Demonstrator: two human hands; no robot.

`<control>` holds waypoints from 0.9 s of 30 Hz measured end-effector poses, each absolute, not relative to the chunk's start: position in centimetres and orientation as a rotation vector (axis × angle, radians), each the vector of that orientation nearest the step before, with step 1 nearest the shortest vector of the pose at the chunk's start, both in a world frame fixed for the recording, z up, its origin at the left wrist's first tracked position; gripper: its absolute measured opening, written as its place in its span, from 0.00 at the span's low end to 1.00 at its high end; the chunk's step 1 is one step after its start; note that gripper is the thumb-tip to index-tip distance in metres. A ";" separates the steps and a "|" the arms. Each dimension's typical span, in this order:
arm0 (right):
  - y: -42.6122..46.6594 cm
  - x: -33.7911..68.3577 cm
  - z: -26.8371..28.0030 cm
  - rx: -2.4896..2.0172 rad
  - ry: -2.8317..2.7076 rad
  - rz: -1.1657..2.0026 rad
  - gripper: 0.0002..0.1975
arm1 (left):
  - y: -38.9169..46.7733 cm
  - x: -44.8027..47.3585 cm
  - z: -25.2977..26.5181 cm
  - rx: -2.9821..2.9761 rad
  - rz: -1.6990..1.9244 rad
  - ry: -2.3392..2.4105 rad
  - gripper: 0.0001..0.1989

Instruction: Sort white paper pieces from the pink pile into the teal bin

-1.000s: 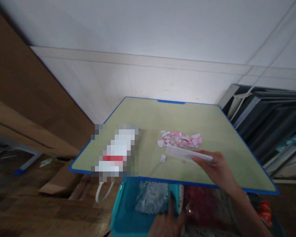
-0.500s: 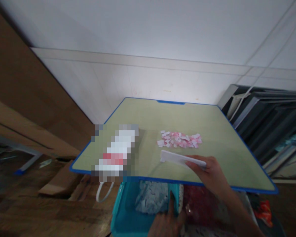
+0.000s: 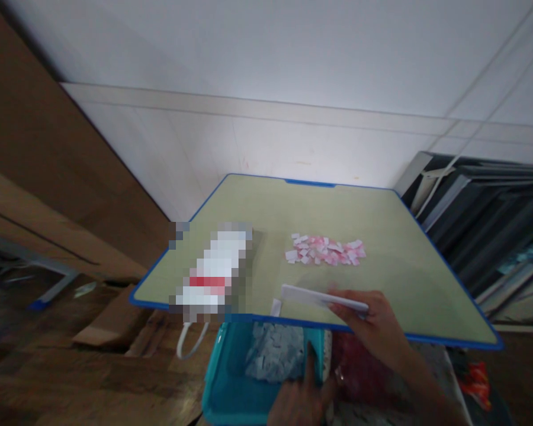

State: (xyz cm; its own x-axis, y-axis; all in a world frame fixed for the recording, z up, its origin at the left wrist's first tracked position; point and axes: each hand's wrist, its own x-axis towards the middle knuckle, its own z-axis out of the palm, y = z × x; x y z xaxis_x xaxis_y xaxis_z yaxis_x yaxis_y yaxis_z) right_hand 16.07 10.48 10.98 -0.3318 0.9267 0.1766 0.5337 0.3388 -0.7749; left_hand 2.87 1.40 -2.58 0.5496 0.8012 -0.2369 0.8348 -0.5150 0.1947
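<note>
My right hand [image 3: 373,313] pinches one end of a long, flat white strip [image 3: 311,296], seen nearly edge-on. The strip stands low over the near part of a pale green board [image 3: 337,210] with a blue rim. By the strip's left end, a small white scrap [image 3: 276,307] lies close to the board's front edge. Beyond the strip is a pile of pink and white paper scraps [image 3: 324,250]. My left hand [image 3: 297,402] is below the board at a teal bin [image 3: 215,378], its index finger and thumb about the bin's right wall. White pieces [image 3: 275,352] fill part of the bin.
A pixelated white object with a red band [image 3: 211,266] covers the board's left side, a white loop hanging from it. Dark red material [image 3: 364,367] sits right of the bin. Dark panels [image 3: 493,201] lean at the right, and cardboard [image 3: 104,319] lies on the floor.
My right hand has drawn the white strip nearer and slightly left. The small scrap has shifted toward the front edge. My left hand stays at the bin.
</note>
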 end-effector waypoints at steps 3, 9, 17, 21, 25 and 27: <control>10.4 15.5 10.6 -1.285 -1.970 0.843 0.12 | 1.4 2.8 -2.2 2.516 -0.252 1.384 0.29; 10.3 15.1 10.8 -1.276 -1.953 0.912 0.13 | 1.3 2.8 -2.7 2.513 -0.180 1.391 0.29; 10.4 15.2 10.6 -1.323 -1.923 0.864 0.15 | 1.3 3.0 -2.1 2.477 -0.264 1.423 0.30; 10.3 15.0 10.6 -1.316 -1.944 0.907 0.15 | 1.1 2.6 -3.6 2.517 -0.033 1.361 0.31; 10.1 14.8 10.8 -1.311 -1.968 0.915 0.14 | 1.0 2.5 -4.0 2.542 0.016 1.396 0.30; 9.9 14.8 10.9 -1.314 -1.970 0.904 0.14 | 1.0 2.6 -3.9 2.550 0.006 1.410 0.32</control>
